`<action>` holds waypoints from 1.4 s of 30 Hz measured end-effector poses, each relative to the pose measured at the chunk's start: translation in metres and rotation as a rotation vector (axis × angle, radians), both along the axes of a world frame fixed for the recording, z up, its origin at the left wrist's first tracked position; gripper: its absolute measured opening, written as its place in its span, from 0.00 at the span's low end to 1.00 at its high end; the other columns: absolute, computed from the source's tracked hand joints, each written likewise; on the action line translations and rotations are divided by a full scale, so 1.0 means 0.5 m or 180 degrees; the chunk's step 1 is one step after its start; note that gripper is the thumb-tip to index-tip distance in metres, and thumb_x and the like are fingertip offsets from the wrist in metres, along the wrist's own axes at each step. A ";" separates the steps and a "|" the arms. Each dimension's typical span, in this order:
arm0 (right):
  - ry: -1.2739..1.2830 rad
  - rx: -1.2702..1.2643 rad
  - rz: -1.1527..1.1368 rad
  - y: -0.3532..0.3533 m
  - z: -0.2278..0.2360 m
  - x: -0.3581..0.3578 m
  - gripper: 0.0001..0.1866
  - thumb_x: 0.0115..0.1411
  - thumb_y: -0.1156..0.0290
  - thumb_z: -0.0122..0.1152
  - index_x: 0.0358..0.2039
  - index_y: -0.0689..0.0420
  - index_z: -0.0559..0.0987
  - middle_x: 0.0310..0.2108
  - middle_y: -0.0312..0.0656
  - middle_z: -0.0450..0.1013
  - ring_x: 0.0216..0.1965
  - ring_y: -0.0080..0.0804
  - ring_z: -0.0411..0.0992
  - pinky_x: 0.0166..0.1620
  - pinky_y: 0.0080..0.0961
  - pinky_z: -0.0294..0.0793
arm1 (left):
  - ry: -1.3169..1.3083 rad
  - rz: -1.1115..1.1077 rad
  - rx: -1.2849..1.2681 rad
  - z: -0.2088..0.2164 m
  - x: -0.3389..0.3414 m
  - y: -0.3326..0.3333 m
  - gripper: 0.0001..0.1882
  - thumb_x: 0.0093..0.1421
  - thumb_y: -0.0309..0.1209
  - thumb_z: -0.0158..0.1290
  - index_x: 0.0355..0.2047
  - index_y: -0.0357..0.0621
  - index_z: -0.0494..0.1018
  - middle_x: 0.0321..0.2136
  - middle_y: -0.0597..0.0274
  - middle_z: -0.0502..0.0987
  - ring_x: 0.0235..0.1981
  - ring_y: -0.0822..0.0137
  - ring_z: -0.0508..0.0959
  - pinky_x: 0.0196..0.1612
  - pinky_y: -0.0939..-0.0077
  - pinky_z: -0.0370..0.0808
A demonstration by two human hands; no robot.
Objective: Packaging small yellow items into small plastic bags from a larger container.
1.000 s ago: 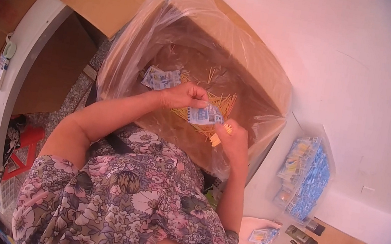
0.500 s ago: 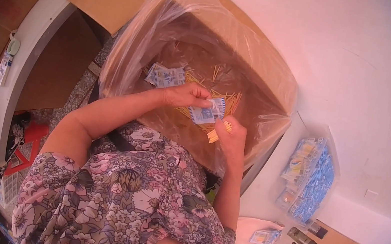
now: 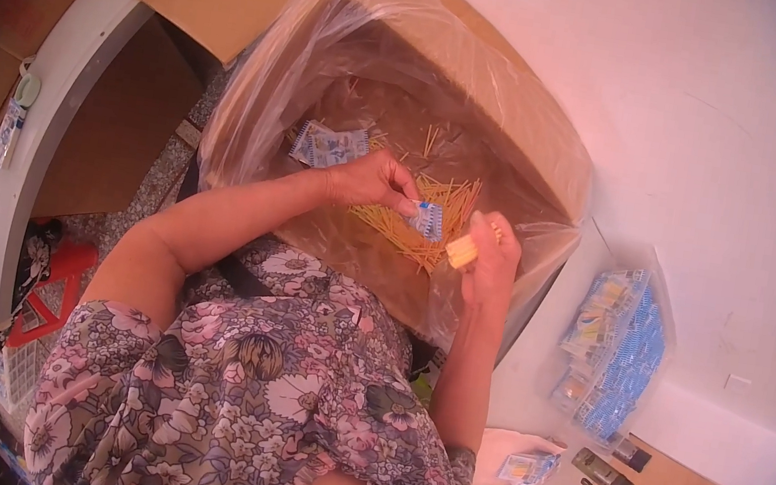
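Observation:
Over a large cardboard box (image 3: 518, 111) lined with clear plastic, my left hand (image 3: 367, 182) pinches a small clear packet (image 3: 428, 221) with blue striped edges. To its right, my right hand (image 3: 493, 266) is closed around a bundle of thin yellow sticks (image 3: 461, 250), their ends pointing toward the packet. The bundle and the packet are apart. Beneath both hands, many loose yellow sticks (image 3: 395, 232) lie scattered in the box. A few more blue-edged packets (image 3: 329, 145) rest inside it, left of the sticks and just beyond my left wrist.
A clear bin (image 3: 653, 383) full of blue-edged packets stands at the right, by a dark bottle (image 3: 601, 473). Nearer lies a pink cloth (image 3: 488, 458) bearing a packet (image 3: 530, 469). At left are a curved white table (image 3: 91, 78) and a red stool (image 3: 59, 294).
My right hand has moved right, away from the packet, and turned with the yellow sticks still in it. The packet in my left hand now hangs at a different angle, showing less of its face.

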State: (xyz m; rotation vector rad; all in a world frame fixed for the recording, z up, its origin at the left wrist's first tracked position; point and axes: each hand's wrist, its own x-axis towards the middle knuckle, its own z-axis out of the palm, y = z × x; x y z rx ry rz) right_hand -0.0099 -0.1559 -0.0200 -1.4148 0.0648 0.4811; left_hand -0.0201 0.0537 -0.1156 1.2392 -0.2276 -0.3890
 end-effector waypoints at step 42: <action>-0.1135 -0.5366 -0.1765 -0.836 0.053 -0.498 0.12 0.49 0.74 0.59 0.36 0.63 0.75 0.31 0.42 0.74 0.33 0.36 0.71 0.38 0.29 0.70 | 0.0176 0.0199 0.1719 0.032 0.012 0.030 0.16 0.58 0.32 0.52 0.43 0.35 0.71 0.33 0.64 0.76 0.34 0.74 0.73 0.40 0.79 0.70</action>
